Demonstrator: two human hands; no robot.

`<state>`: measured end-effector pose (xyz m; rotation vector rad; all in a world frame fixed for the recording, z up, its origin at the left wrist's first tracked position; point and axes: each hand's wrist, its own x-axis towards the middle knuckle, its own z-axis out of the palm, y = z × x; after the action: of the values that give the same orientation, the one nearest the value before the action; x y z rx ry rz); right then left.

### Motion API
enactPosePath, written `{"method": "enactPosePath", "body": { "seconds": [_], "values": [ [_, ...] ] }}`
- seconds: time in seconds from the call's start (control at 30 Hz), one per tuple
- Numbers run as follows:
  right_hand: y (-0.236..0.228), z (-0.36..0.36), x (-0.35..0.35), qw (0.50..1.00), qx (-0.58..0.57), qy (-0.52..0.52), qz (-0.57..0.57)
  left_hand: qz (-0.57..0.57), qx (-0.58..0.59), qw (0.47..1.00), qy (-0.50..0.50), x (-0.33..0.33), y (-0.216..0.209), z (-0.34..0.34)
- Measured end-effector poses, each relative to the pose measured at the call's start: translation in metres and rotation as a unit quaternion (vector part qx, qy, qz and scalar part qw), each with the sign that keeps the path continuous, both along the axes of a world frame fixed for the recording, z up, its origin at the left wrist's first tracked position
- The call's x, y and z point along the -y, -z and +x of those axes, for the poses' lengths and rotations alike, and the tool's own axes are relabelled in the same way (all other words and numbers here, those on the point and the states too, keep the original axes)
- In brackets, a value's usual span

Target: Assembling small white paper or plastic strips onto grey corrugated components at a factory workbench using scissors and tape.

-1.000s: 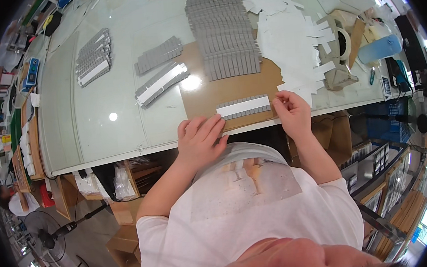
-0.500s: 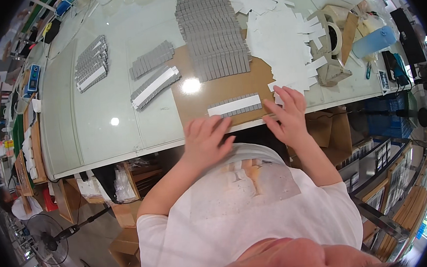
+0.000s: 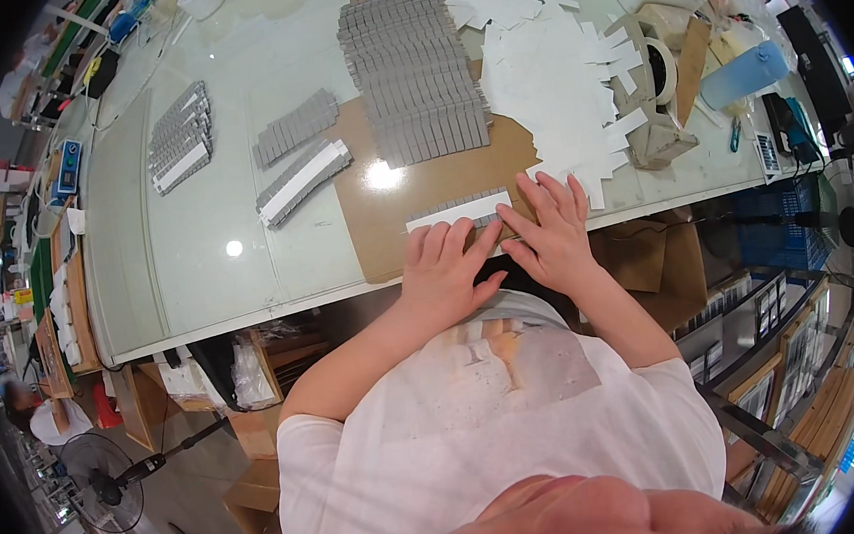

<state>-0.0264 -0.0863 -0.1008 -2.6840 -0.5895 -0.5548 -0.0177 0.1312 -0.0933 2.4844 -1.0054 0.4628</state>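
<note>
Pale, glossy counter [image 3: 193,285] is noted in a cluttered workshop. Near its front edge, a white strip [image 3: 458,211] is laid over a grey segmented strip [image 3: 442,205] on a brown board [image 3: 369,226]. Left hand [image 3: 442,271] and right hand [image 3: 553,237] are spread, nothing grasped, fingertips at the strips. Alignment or pressing is judged in hand; even fingertip pressure is judged to be required next.

No words, numbers or signs can be read. On the white shirt [image 3: 363,473], the print [image 3: 555,367] is a blurred picture; any marks on the blue box [image 3: 68,165] and the card [image 3: 767,154] are too small to make out.
</note>
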Motion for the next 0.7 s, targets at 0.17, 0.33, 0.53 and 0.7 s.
{"method": "enactPosePath", "body": {
  "seconds": [0.17,0.33,0.53,0.7],
  "values": [
    [0.001,0.000,0.001,1.000,0.000,-0.002,0.002,0.006,0.003,1.000,-0.001,0.001,0.000,0.000],
    [0.001,0.000,0.003,1.000,-0.001,-0.002,0.002,0.006,0.008,1.000,-0.003,0.003,0.000,0.000],
    [-0.009,-0.002,0.018,0.999,0.040,0.011,0.032,0.001,0.005,1.000,0.011,0.003,-0.002,0.001],
    [-0.041,0.032,0.108,0.924,0.251,0.270,0.099,-0.059,0.008,0.997,0.041,-0.015,0.005,-0.005]
  ]
}}
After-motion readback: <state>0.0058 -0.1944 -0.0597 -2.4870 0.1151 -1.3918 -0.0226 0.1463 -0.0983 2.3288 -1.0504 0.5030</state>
